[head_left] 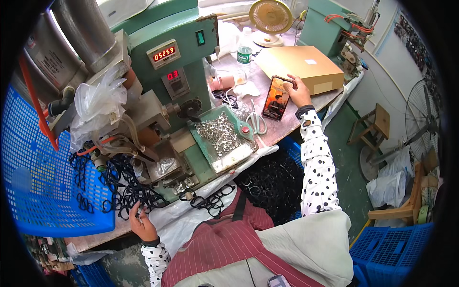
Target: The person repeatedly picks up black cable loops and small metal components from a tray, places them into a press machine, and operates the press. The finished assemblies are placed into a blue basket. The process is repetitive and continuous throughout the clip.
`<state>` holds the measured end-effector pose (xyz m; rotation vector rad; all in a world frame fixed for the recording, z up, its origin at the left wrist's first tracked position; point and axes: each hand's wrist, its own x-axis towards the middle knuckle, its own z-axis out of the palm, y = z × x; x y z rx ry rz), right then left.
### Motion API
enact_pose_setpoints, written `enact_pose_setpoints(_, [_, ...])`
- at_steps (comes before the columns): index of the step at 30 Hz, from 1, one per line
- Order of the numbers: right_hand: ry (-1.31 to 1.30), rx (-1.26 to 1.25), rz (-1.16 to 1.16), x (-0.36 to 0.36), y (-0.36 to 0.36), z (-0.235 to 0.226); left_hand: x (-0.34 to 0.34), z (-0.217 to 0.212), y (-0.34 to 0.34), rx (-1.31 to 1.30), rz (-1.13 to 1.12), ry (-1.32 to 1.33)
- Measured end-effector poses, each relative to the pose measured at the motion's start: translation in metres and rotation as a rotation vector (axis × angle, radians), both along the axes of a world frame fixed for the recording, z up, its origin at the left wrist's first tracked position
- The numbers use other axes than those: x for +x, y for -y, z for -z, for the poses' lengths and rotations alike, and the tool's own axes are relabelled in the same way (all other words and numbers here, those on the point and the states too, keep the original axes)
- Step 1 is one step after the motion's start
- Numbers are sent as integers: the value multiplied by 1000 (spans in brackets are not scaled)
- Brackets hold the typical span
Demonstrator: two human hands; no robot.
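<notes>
The right hand (300,92) clamps its grip on the phone (275,101) over the counter (283,130), probably tilting it for viewing; the left hand (143,226) pinches a small piece (139,210) (too obscured to identify) beside black loops (128,185), perhaps heaped for easy reach.

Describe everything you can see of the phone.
The phone is a dark-edged rectangle, its lit screen showing a dark-clothed figure against orange. It's portrait-wise, tilted, next to the tan box, with the right hand at its upper right corner. I can't tell its material or whether it rests on anything.
</notes>
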<state>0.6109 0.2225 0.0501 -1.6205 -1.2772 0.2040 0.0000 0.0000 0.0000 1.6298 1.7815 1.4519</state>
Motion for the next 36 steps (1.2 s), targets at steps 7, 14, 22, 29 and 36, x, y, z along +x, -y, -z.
enact_pose_setpoints(7, [113,118,96,-85,45,-19,26,-26,-2,213,-46,-209])
enact_pose_setpoints(14, [655,-197,-209,-240,104,29,60,-84,-27,594,280,-526])
enact_pose_setpoints(22, [409,73,-237,-246,61,46,104,-102,-59,588,835,-510])
enact_pose_setpoints(29, [461,269,-148,-242,64,33,105,-96,-64,591,766,-472])
enact_pose_setpoints(36, [354,193,-154,-231,71,48,107,-91,-65,636,776,-441])
